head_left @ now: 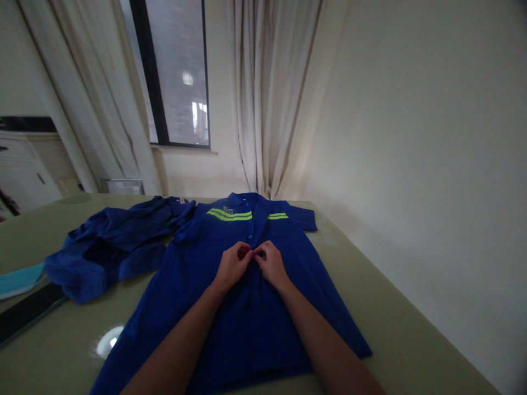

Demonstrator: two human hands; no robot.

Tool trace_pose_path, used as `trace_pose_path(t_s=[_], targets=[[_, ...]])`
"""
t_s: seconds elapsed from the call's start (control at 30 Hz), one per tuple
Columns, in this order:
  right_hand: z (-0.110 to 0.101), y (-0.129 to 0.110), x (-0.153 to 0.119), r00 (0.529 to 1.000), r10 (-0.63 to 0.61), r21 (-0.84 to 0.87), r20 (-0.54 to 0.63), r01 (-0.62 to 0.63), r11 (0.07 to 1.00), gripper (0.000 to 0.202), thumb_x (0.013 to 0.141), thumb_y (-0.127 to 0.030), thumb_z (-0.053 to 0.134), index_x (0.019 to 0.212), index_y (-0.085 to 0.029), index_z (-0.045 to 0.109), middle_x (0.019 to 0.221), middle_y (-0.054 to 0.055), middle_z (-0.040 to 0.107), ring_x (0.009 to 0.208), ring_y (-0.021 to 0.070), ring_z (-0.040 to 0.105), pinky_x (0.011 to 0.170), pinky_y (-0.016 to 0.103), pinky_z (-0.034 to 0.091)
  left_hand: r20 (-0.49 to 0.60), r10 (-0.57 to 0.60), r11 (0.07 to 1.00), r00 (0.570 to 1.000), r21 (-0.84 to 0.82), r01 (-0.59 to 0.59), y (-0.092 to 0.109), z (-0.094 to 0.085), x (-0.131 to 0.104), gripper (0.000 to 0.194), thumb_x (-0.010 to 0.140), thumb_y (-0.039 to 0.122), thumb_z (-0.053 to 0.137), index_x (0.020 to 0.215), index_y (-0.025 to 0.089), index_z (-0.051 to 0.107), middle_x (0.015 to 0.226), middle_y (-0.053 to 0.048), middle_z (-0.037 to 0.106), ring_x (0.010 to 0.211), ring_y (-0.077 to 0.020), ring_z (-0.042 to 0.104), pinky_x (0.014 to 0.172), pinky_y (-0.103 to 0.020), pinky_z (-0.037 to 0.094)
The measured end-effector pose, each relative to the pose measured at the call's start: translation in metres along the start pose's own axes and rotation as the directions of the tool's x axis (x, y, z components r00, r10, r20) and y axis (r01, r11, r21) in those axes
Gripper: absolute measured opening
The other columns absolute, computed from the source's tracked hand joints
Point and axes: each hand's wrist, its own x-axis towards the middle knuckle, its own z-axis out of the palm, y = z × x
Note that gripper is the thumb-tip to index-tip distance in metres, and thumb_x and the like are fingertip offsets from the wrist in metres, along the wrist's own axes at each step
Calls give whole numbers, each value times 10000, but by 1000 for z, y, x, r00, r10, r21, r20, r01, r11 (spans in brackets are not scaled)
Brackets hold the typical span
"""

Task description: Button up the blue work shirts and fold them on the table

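Our left hand (235, 264) and right hand (269, 263) pinch nearly closed at the blue shirt's (251, 318) front, hiding what they grip; its collar points away.

The shirt (251, 323) lies on the table (395, 323), with another garment (119, 236) and a mask (20, 281) to its left. The window (181, 71) is beyond.

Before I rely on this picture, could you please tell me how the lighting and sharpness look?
Head view: dim overall; bright glare on the table beside the striped shirt; reflections in the window; fine detail soft, many shirt folds faint.
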Motion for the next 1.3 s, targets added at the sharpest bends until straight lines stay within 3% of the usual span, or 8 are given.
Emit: trace_pose_path(t_s=[0.23,0.5,0.6,0.73,0.87,1.0,1.17,1.3], targets=[[-2,-3,0,1000,6,-3,-7,-6,1000,63,769,-167,735,783,-209,690,918,10,617,665,137,586,634,268,502,-10,-3,994,1000,-108,2,-7,1,4,112,853,215,607,947,212,669,908,-28,782,843,-175,746,779,-282,581],[-3,1,0,997,-48,18,-56,49,999,56,772,-156,709,782,-198,674,899,2,609,626,117,535,641,265,475,-32,30,997,999,-69,-32,-1,6,0,118,888,273,603,960,222,681,887,-18,787,819,-187,748,770,-296,573],[-2,6,1,997,-44,27,-65,46,999,50,764,-177,712,800,-201,686,896,5,620,633,121,543,636,267,473,-35,55,998,998,-37,-56,-1,6,-1,165,888,186,563,991,227,684,922,-15,791,862,-180,748,805,-289,565],[-2,12,3,997,50,130,-61,-42,991,88,756,-262,730,801,-197,690,882,15,653,594,124,559,567,264,464,-35,91,996,995,12,-90,-3,5,-1,284,853,74,535,1046,219,683,1004,-17,784,927,-162,732,860,-275,546],[-4,13,5,990,140,233,2,-137,963,200,749,-374,756,821,-193,711,736,-1,661,546,136,566,509,256,440,-51,105,990,993,101,-100,-4,4,-1,161,857,117,603,956,205,694,944,-36,754,897,-192,697,840,-313,520],[-8,12,5,990,138,265,35,-142,954,275,774,-451,743,796,-178,726,650,-4,642,524,136,567,484,246,430,-39,121,977,992,179,-112,-2,3,-3,114,888,141,585,896,212,674,884,-23,715,837,-181,662,787,-301,486],[-10,13,5,992,94,287,85,-115,951,254,762,-414,749,843,-174,729,664,-10,648,484,116,555,445,227,432,-1,126,957,992,264,-122,1,4,-3,97,922,158,543,917,204,628,907,-34,682,859,-187,643,782,-300,461],[-11,14,6,984,127,252,124,-155,955,226,734,-354,761,870,-182,705,562,-49,599,439,119,545,420,220,427,37,122,935,992,331,-127,2,5,-4,106,937,162,513,958,202,608,952,-51,678,907,-217,633,811,-334,445]])
